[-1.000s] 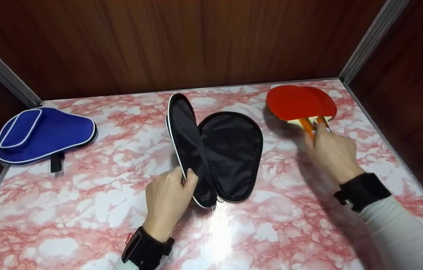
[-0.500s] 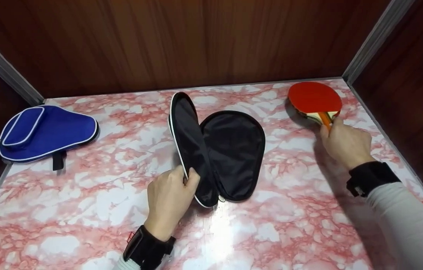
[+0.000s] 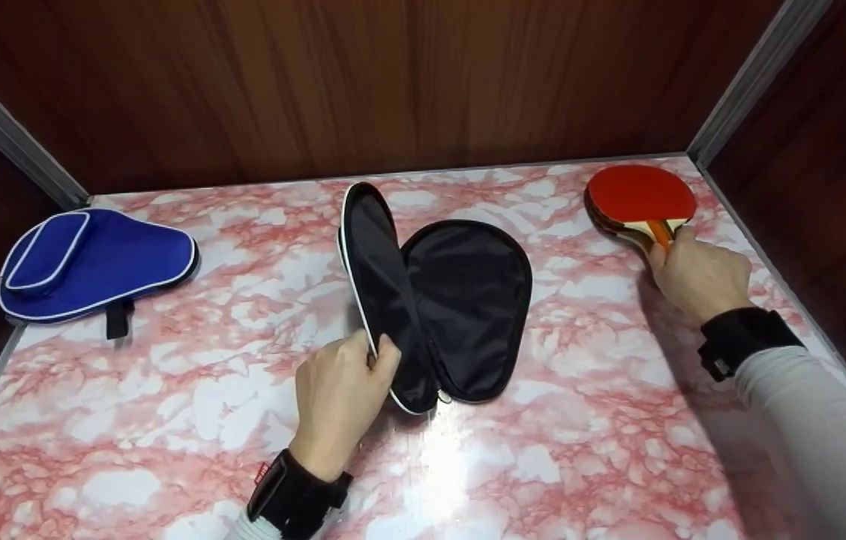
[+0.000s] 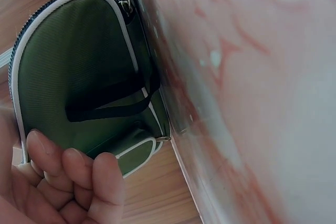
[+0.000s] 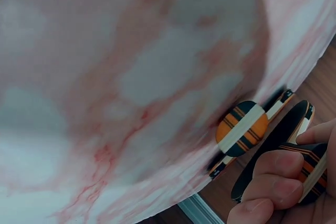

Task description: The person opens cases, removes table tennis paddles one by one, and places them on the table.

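In the head view, my left hand pinches the edge of the raised flap of a paddle case, which lies unzipped with its black lining showing. The left wrist view gives the case's dark green outer side with white piping and a black strap. At the right, my right hand grips the handle of a red-faced table tennis paddle. Beneath it lies a second paddle, mostly covered in the head view; in the right wrist view its striped handle end stands apart from the held handle.
A blue paddle case with white piping and a black strap lies at the far left. Dark wood-patterned panels stand behind and at both sides of the red-and-white marbled tabletop.
My right hand has moved right with the upper paddle, whose red face now covers most of the lower one. The left hand keeps its pinch on the flap.
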Demonstrator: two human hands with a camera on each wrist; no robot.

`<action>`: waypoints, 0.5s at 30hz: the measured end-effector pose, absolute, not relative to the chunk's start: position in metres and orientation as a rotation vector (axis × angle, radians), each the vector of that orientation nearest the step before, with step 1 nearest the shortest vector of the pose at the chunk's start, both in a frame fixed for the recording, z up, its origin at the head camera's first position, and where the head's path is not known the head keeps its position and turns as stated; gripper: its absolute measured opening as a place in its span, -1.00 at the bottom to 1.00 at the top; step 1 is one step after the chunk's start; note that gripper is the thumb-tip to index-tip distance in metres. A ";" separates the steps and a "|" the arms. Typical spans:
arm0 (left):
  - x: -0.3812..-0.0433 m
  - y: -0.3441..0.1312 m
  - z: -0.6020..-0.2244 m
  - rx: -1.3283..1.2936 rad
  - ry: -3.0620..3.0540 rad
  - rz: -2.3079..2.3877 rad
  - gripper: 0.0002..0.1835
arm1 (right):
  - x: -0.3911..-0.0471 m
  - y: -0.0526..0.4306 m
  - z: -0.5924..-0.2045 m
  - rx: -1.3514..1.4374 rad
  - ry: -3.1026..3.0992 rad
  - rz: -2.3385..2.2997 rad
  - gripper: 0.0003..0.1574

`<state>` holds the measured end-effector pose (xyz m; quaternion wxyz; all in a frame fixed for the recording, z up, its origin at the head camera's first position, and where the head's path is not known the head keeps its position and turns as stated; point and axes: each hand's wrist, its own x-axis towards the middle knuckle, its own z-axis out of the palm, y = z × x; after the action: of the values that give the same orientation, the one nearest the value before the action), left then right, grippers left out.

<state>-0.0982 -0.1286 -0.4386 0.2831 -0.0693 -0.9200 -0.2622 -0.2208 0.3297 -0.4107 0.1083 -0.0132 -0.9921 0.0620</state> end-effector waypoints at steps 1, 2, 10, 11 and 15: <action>-0.098 -0.128 -0.439 -0.188 -2.462 -0.701 -0.55 | -0.221 0.330 -0.411 -0.042 -2.925 0.179 -0.38; -0.098 -0.128 -0.439 -0.189 -2.462 -0.700 -0.55 | -0.221 0.331 -0.411 -0.043 -2.932 0.179 -0.38; -0.098 -0.129 -0.439 -0.188 -2.456 -0.696 -0.55 | -0.227 0.333 -0.415 -0.045 -2.930 0.163 -0.38; -0.098 -0.129 -0.439 -0.188 -2.455 -0.696 -0.55 | -0.228 0.333 -0.415 -0.047 -2.931 0.160 -0.38; -0.098 -0.129 -0.440 -0.189 -2.450 -0.697 -0.55 | -0.230 0.333 -0.416 -0.050 -2.920 0.146 -0.39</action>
<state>-0.0984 -0.1286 -0.4398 0.2897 -0.0710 -0.9181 -0.2611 -0.2296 0.3331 -0.4165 0.1086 -0.0169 -0.9927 0.0497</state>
